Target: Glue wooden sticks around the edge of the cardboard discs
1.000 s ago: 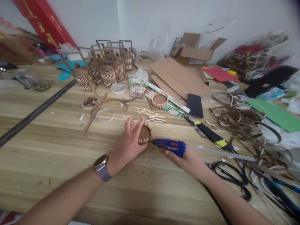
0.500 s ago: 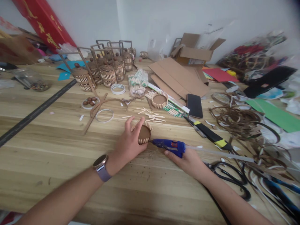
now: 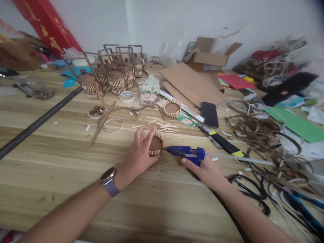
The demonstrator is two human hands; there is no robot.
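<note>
My left hand (image 3: 140,150), with a watch on its wrist, grips a small round brown tray (image 3: 156,145) edged with short upright wooden sticks. Fingers and thumb are around its left and near sides. In my right hand (image 3: 202,168) is a blue hot glue gun (image 3: 186,152), a long clear glue stick coming out of its back. Its nozzle points left at the tray's right rim; whether it touches I cannot tell. Just behind the tray lie several loose wooden sticks (image 3: 167,126). A second stick-edged ring (image 3: 172,108) stands farther back.
Finished stick baskets (image 3: 116,81) with tall handles stand at the back left. A utility knife (image 3: 227,143), a black phone (image 3: 209,114) and black-handled scissors (image 3: 250,189) lie on the right. Brown strips (image 3: 255,123) are heaped beyond. Flat cardboard (image 3: 192,84) lies behind.
The glue gun in my right hand has shifted slightly right and up, its nozzle moving from the tray's near-right edge to its right side. My left hand and the tray stay in place.
</note>
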